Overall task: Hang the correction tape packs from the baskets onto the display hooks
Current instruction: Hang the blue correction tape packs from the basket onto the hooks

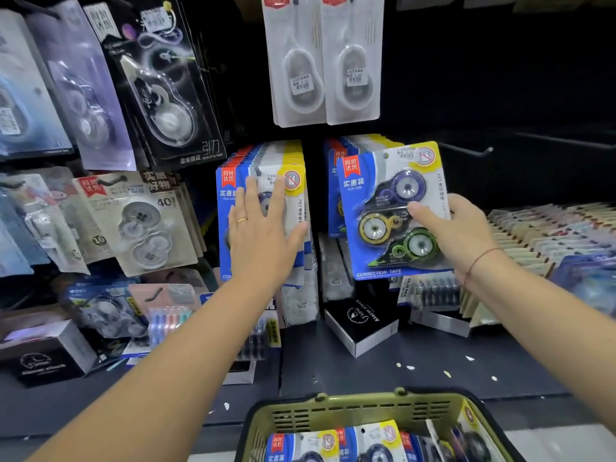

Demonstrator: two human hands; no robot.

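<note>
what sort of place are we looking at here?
Likely a stationery shop aisle: carded correction tape packs hang on display hooks, price stickers sit on them, and a green basket holds more stock.

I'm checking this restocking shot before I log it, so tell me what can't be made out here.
Head view only.
1. Left stack's front pack: its tapes are covered by the flat left hand.
2. Right stack's hook: hidden behind the held pack that the right hand grips.
3. Basket: cut off by the bottom edge, so its pack count is unknown.
</note>
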